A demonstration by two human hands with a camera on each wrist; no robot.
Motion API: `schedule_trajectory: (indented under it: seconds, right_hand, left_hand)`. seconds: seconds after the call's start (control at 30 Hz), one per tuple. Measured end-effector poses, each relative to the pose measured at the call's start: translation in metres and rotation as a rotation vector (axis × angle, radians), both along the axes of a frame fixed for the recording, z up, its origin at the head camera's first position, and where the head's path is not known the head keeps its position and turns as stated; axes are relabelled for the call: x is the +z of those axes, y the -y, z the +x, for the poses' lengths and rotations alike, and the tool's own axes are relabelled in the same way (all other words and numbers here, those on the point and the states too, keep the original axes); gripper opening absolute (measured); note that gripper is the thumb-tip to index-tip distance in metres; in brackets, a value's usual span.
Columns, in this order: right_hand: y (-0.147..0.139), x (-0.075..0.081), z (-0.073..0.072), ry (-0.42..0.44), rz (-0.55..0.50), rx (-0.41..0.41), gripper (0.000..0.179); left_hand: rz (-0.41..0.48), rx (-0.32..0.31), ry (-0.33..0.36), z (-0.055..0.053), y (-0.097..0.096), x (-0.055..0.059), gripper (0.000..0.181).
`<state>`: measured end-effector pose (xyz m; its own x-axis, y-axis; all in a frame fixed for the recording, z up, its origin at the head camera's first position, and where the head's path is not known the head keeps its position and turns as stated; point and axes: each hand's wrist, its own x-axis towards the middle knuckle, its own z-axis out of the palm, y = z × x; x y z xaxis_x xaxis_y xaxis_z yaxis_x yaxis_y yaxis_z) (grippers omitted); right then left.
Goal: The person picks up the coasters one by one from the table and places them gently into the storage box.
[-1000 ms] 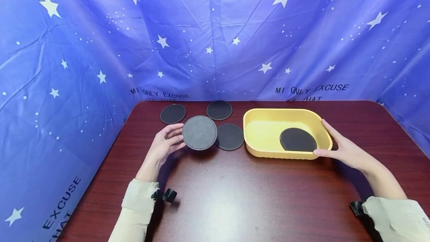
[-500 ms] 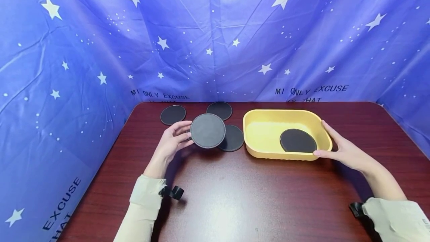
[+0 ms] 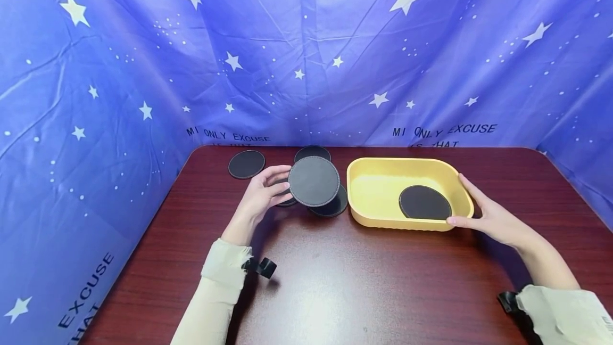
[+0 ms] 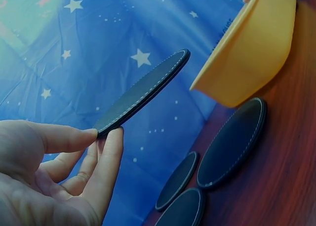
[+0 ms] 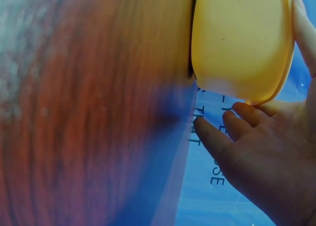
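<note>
My left hand (image 3: 261,196) pinches a black coaster (image 3: 313,181) by its stitched edge, raised above the bench (image 3: 335,292), left of the yellow tray (image 3: 399,223); my right hand (image 3: 498,220) grips the tray's right end; the coaster looks light, stiff and sturdy, perhaps slightly slippery, so a thumb-and-finger pinch at the rim should suit.

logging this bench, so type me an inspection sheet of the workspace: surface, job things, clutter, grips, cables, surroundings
Surface: glossy red-brown table
Job things: yellow tray with one black disc inside; one raised disc; four more discs on the table, some partly hidden
Clutter: nothing seen
Grips: left grip pinches the raised disc's edge; right grip holds the tray's right end
Cables: nothing seen
Surroundings: blue star-printed cloth behind and at both sides
</note>
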<state>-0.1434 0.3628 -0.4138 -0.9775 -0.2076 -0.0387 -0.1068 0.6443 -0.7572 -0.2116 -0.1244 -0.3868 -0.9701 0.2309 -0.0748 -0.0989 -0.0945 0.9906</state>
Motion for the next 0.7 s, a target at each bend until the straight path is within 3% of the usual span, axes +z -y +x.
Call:
schedule_trajectory:
  seconds: [0.7]
  right_hand:
    - [0.0,-0.002,0.0,0.0,-0.011,-0.001,0.106]
  left_hand:
    - [0.039,-0.057,-0.003,-0.012,-0.055,0.007,0.047]
